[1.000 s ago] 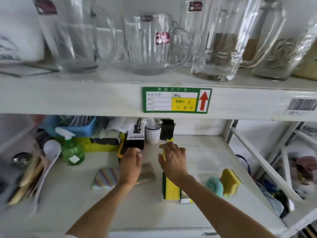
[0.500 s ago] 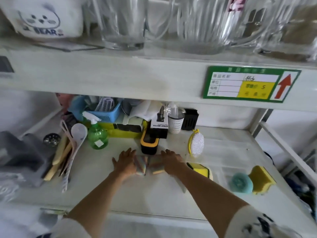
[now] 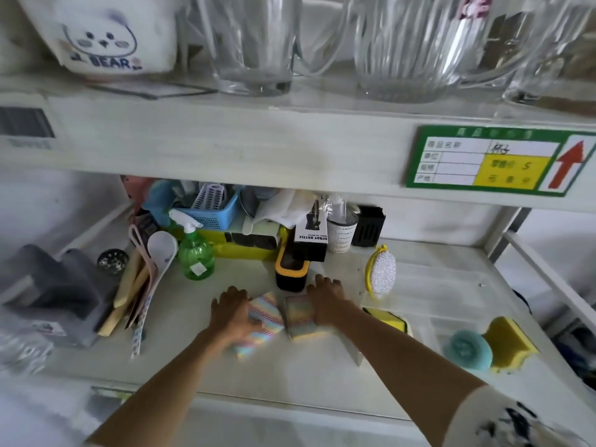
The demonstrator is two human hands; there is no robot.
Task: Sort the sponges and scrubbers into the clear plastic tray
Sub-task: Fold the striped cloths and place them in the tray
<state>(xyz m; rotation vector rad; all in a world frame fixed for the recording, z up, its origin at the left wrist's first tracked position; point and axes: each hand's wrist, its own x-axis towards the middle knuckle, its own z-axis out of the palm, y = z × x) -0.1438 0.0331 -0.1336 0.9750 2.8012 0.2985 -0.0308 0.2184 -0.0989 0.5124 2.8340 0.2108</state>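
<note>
Two pastel striped sponges lie side by side on the lower shelf. My left hand (image 3: 232, 312) grips the left striped sponge (image 3: 267, 312), whose near end is blurred. My right hand (image 3: 329, 301) is closed over the right striped sponge (image 3: 300, 319), which has a yellow underside. The clear plastic tray (image 3: 448, 295) sits to the right of my hands. In it a silver scrubber with a yellow rim (image 3: 382, 274) stands upright and a yellow-and-black sponge (image 3: 388, 319) lies flat. A teal round scrubber (image 3: 467, 350) and a yellow sponge (image 3: 511, 341) rest at the tray's near right end.
A green spray bottle (image 3: 196, 259), a black-and-yellow holder (image 3: 290, 274), a boxed spray bottle (image 3: 311, 232), a blue basket (image 3: 211, 208) and spoons (image 3: 151, 269) crowd the back left. A grey box (image 3: 54, 291) stands far left. Glass jugs (image 3: 396, 46) line the upper shelf.
A second ago my right hand was at the silver scrubber; it has since left it standing in the tray and moved left onto the second striped sponge. My left hand stayed on its sponge.
</note>
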